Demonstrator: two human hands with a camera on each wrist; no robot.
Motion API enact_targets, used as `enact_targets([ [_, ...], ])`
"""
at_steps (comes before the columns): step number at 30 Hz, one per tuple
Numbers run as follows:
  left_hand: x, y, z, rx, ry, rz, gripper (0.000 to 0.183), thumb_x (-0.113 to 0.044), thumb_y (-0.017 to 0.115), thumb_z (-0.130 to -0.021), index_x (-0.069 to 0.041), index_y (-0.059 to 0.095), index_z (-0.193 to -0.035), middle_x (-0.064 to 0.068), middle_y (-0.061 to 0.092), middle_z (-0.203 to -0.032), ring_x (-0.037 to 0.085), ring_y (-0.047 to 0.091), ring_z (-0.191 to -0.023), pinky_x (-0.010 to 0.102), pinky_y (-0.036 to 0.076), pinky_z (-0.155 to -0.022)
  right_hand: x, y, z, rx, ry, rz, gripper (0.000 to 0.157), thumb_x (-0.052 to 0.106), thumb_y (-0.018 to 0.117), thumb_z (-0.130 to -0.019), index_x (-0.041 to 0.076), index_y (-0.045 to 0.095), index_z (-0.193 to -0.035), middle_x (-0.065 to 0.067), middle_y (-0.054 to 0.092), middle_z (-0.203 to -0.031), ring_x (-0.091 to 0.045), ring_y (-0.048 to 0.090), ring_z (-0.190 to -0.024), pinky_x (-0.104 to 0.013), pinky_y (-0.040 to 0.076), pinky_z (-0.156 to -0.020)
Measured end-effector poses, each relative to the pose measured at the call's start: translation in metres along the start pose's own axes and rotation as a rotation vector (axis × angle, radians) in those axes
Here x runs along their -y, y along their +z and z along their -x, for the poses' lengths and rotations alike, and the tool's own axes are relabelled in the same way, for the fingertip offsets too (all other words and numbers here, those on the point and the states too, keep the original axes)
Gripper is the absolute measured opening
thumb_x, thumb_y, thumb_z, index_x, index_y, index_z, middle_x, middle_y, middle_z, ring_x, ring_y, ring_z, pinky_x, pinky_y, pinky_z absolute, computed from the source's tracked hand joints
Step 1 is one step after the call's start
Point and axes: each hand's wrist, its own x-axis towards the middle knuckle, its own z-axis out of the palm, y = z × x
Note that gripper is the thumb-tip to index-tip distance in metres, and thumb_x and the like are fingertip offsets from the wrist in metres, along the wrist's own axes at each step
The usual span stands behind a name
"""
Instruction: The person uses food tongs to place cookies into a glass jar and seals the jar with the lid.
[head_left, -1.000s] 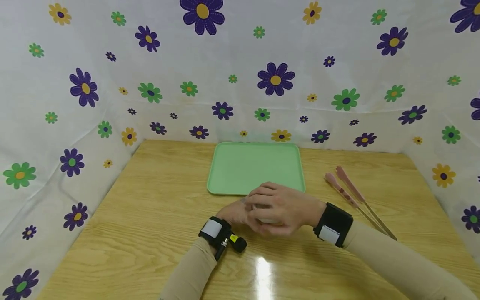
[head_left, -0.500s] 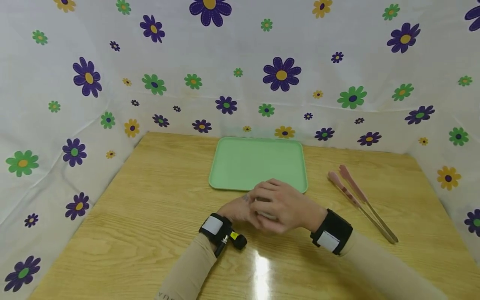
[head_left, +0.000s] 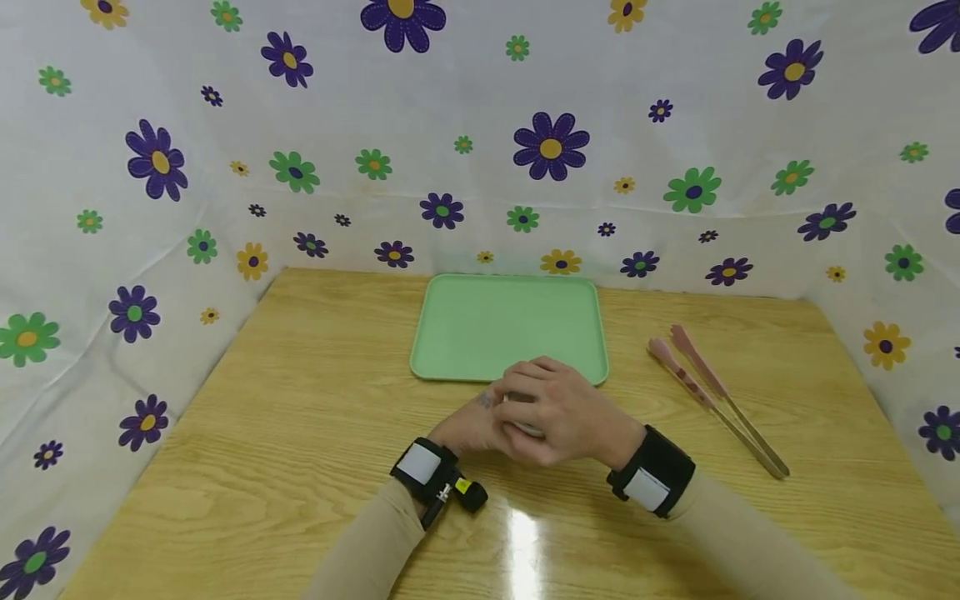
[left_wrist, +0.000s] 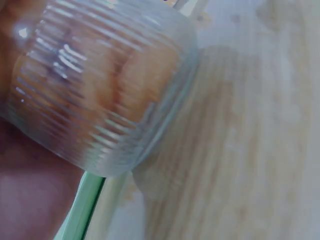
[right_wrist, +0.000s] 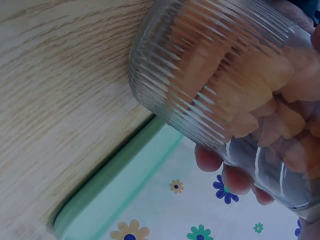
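Observation:
Between my two hands, just in front of the green tray (head_left: 510,321), is a clear ribbed glass jar (right_wrist: 230,115). My left hand (head_left: 468,425) wraps round it from the left. From above and the right, my right hand (head_left: 562,412) grips its upper part with curled fingers. Only a small pale piece shows between the right fingers in the head view. In the left wrist view the ribbed jar (left_wrist: 115,85) stands tilted and close to the camera. Orange-tan shapes show through the glass; I cannot tell whether they are contents or fingers.
Pink-tipped metal tongs (head_left: 723,400) lie spread on the wooden table (head_left: 300,400), right of the tray. A flower-patterned white cloth (head_left: 450,100) encloses the back and both sides.
My right wrist has turned and dropped slightly while its fingers stay on the jar. My left hand holds its place. The head view has shifted a little.

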Motion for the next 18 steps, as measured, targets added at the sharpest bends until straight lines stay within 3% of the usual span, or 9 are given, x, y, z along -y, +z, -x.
enact_targets([
  [3,-0.011,0.003,0.001,-0.026,0.02,-0.005,0.079,0.01,0.076,-0.073,0.004,0.037,-0.142,0.021,0.048,-0.136,0.019,0.052,-0.115,0.033,0.05,-0.095,0.002,0.0,0.0,-0.014,0.017,0.006,0.012,0.022,0.059,-0.084,0.02,0.071,-0.084,-0.002,0.068,-0.1,-0.022,0.059,-0.1,-0.042,0.052,-0.083],
  [9,-0.025,0.009,0.001,-0.068,0.038,-0.114,0.081,0.006,0.077,-0.074,0.006,0.034,-0.143,0.02,0.047,-0.137,0.02,0.05,-0.118,0.035,0.048,-0.099,0.004,0.0,0.001,-0.025,0.064,0.04,0.011,0.023,0.061,-0.084,0.02,0.071,-0.082,0.0,0.068,-0.098,-0.02,0.059,-0.099,-0.041,0.052,-0.076],
  [14,-0.029,0.013,-0.003,-0.086,0.094,-0.297,0.084,0.002,0.077,-0.075,0.007,0.031,-0.145,0.02,0.044,-0.141,0.024,0.045,-0.124,0.04,0.042,-0.105,0.006,0.001,0.002,-0.044,0.121,0.088,0.01,0.024,0.061,-0.084,0.02,0.07,-0.082,0.001,0.069,-0.095,-0.02,0.06,-0.095,-0.039,0.048,-0.062],
  [16,-0.03,0.015,-0.004,-0.105,0.094,-0.338,0.081,0.001,0.076,-0.077,0.007,0.031,-0.144,0.019,0.044,-0.14,0.024,0.045,-0.123,0.041,0.042,-0.105,0.007,0.001,0.002,-0.056,0.15,0.098,0.01,0.024,0.062,-0.084,0.018,0.07,-0.083,0.001,0.069,-0.094,-0.02,0.06,-0.094,-0.038,0.048,-0.06],
  [18,-0.025,0.017,-0.005,-0.132,0.107,-0.309,0.078,0.002,0.073,-0.079,0.007,0.03,-0.144,0.02,0.044,-0.139,0.025,0.045,-0.123,0.042,0.043,-0.104,0.007,0.001,0.003,-0.063,0.175,0.104,0.01,0.023,0.063,-0.084,0.017,0.071,-0.084,0.001,0.07,-0.093,-0.021,0.06,-0.094,-0.039,0.049,-0.061],
])
